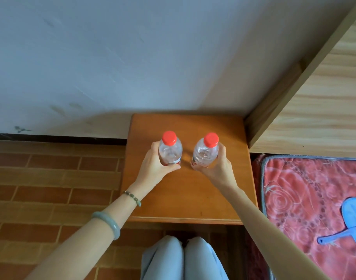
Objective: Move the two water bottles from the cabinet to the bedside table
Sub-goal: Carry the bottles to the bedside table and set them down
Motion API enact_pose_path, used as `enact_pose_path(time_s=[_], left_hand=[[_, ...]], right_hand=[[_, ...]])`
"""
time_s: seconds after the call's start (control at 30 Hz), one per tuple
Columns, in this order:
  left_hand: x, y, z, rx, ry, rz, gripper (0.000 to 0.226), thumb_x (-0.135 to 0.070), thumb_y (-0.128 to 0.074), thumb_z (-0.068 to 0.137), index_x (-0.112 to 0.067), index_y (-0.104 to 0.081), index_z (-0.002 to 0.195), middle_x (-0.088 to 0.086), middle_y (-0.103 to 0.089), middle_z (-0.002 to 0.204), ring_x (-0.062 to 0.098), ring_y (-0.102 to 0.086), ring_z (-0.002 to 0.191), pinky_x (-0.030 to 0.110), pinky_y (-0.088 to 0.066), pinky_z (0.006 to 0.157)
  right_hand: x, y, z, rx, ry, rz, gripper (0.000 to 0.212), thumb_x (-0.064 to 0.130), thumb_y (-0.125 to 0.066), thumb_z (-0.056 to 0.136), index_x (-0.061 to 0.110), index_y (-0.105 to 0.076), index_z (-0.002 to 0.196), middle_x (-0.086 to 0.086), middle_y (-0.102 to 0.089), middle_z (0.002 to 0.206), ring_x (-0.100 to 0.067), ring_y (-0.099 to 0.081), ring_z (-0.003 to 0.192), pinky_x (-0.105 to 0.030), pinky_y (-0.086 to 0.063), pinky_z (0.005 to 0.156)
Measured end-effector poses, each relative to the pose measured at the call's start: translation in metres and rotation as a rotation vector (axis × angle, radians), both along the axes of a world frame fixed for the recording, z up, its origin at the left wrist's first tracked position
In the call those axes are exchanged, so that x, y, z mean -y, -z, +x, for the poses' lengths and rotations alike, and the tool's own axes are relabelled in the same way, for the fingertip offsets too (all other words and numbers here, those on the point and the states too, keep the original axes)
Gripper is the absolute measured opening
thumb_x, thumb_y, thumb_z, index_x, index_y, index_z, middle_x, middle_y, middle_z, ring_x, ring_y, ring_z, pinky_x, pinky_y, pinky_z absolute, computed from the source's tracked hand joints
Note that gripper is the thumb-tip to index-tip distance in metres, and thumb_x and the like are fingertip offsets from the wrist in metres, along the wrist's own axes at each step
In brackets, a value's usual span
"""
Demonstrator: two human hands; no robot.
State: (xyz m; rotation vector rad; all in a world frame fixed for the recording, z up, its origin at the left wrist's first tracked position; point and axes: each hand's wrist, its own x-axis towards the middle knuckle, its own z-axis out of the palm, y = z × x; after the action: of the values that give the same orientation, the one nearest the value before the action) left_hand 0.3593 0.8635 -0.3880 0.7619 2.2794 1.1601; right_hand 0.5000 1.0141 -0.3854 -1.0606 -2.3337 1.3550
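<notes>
Two clear water bottles with red caps stand upright over the brown wooden bedside table (189,199). My left hand (154,165) wraps the left bottle (170,149) from its near side. My right hand (218,166) wraps the right bottle (205,152) the same way. The bottles are a small gap apart near the middle of the tabletop. Whether their bases touch the wood is hidden by my fingers.
A white wall (112,57) runs behind the table. A light wooden headboard (324,102) rises at the right. A bed with a red patterned cover (298,199) carries a blue hand fan (347,225). Brick-patterned floor (51,178) lies to the left. My knees (183,259) are just below the table.
</notes>
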Motion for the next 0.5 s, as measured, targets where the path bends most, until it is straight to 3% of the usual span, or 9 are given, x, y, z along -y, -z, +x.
enact_pose_path(time_s=[0.17, 0.33, 0.5], left_hand=[[0.019, -0.067, 0.009, -0.053, -0.024, -0.113, 0.102, -0.039, -0.083, 0.060, -0.020, -0.024, 0.140, 0.004, -0.035, 0.145, 0.019, -0.033, 0.131, 0.033, -0.031, 0.103], [0.037, -0.167, 0.020, -0.226, 0.048, -0.199, 0.099, -0.038, -0.079, 0.064, -0.014, -0.022, 0.142, 0.008, -0.030, 0.149, 0.025, -0.026, 0.137, 0.042, -0.028, 0.108], [0.056, -0.260, 0.030, -0.424, 0.136, -0.239, 0.100, -0.038, -0.080, 0.064, -0.012, -0.023, 0.142, 0.010, -0.027, 0.150, 0.026, -0.022, 0.138, 0.037, -0.018, 0.110]], right_hand=[[0.008, -0.072, 0.014, 0.082, -0.041, 0.076, 0.103, 0.030, -0.085, 0.064, 0.017, -0.019, 0.143, -0.009, -0.034, 0.146, -0.024, -0.038, 0.131, -0.029, -0.034, 0.097], [0.021, -0.171, 0.021, 0.128, -0.079, 0.161, 0.101, 0.031, -0.082, 0.068, 0.019, -0.018, 0.144, -0.008, -0.032, 0.148, -0.024, -0.032, 0.134, -0.030, -0.030, 0.102], [0.039, -0.274, 0.018, 0.144, -0.147, 0.356, 0.092, 0.028, -0.075, 0.075, 0.019, -0.017, 0.146, -0.011, -0.027, 0.151, -0.027, -0.025, 0.138, -0.045, -0.028, 0.111]])
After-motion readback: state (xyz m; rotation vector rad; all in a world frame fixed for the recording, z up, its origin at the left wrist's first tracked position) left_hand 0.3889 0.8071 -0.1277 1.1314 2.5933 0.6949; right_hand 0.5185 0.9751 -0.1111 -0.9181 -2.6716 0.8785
